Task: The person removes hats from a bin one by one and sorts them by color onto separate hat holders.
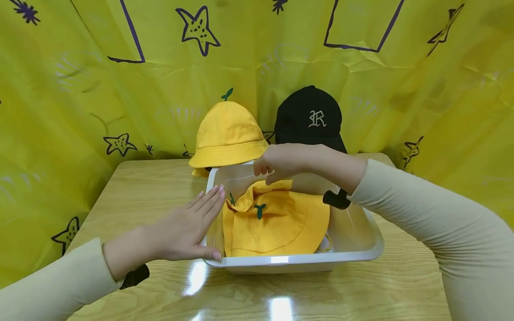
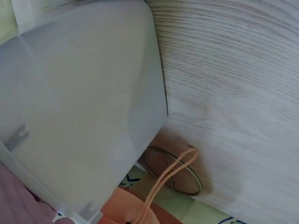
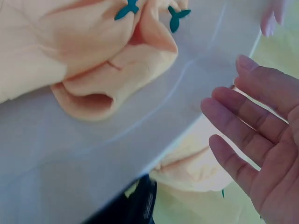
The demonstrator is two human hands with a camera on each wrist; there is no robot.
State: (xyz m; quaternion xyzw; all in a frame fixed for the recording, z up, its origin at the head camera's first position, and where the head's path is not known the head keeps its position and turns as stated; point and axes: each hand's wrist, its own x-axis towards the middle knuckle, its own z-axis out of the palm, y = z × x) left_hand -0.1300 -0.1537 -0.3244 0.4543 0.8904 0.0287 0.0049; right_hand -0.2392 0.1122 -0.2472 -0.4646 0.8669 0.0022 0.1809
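Note:
A white plastic basin [image 1: 297, 258] stands on the table with yellow sprout hats [image 1: 277, 223] lying folded inside. My left hand [image 1: 188, 227] rests on the basin's left rim, fingers straight, thumb along the front corner. Over the back rim is my right hand [image 1: 283, 161], above the hats; in the right wrist view its fingers [image 3: 238, 112] are extended and hold nothing. Behind the basin a yellow bucket hat [image 1: 229, 129] with a green sprout sits upright at the left. To its right is a black cap [image 1: 308, 113] with an embroidered R, its brim partly hidden by my right wrist.
The light wood table [image 1: 148, 191] reaches back to a yellow curtain [image 1: 160, 89] printed with stars. In the left wrist view, an orange cord loop [image 2: 163, 182] and a round wire stand base [image 2: 149, 161] show beside the basin.

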